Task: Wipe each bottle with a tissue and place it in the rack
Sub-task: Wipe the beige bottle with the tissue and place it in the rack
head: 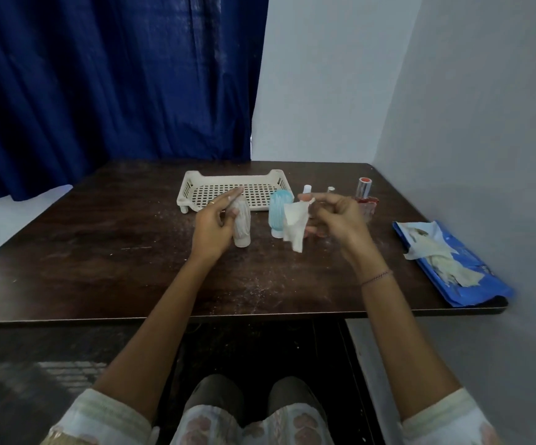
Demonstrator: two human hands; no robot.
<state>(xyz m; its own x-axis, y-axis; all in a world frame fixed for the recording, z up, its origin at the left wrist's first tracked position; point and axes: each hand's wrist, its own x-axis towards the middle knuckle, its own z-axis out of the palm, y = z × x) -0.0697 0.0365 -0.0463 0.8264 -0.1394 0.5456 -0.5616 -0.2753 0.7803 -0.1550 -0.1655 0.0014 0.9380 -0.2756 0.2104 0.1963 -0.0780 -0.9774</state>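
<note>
My left hand (212, 226) grips a white ribbed bottle (242, 226) that stands cap-down on the dark table, just in front of the cream rack (228, 191). A white tissue (296, 224) hangs from the pinched fingers of my right hand (334, 216), held above the table to the right of the bottle. A light blue ribbed bottle (277, 210) stands between my hands, partly behind the tissue. The rack holds no bottles.
Behind my right hand stand two small white-capped bottles (307, 188) (330, 189) and a red-capped one (364, 187) on a red item. A blue packet (472, 277) with used tissues (433, 252) lies at the table's right edge. Walls close in on the back and right.
</note>
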